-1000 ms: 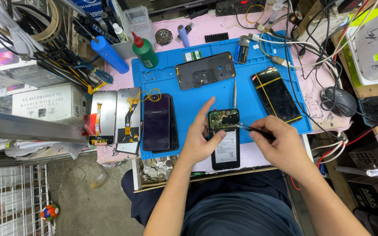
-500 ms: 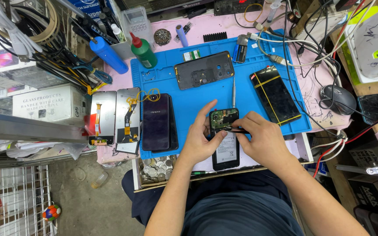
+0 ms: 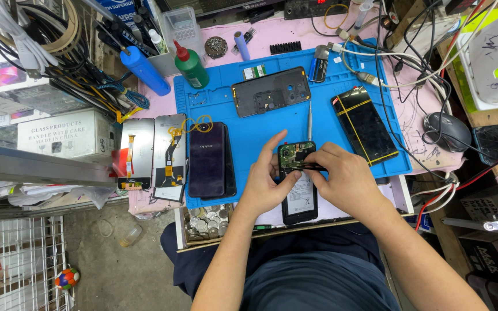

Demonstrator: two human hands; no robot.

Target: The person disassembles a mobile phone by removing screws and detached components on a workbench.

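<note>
On the blue mat [image 3: 214, 98] of the worktop, two closed dark phones [image 3: 210, 159] lie to the left. Our left hand [image 3: 265, 184] now grips the opened phone [image 3: 298, 183] at its left edge, forefinger raised. Our right hand [image 3: 341, 175], moved in from the right since a second ago, pinches tweezers [image 3: 311, 167] over the phone's circuit board.
</note>
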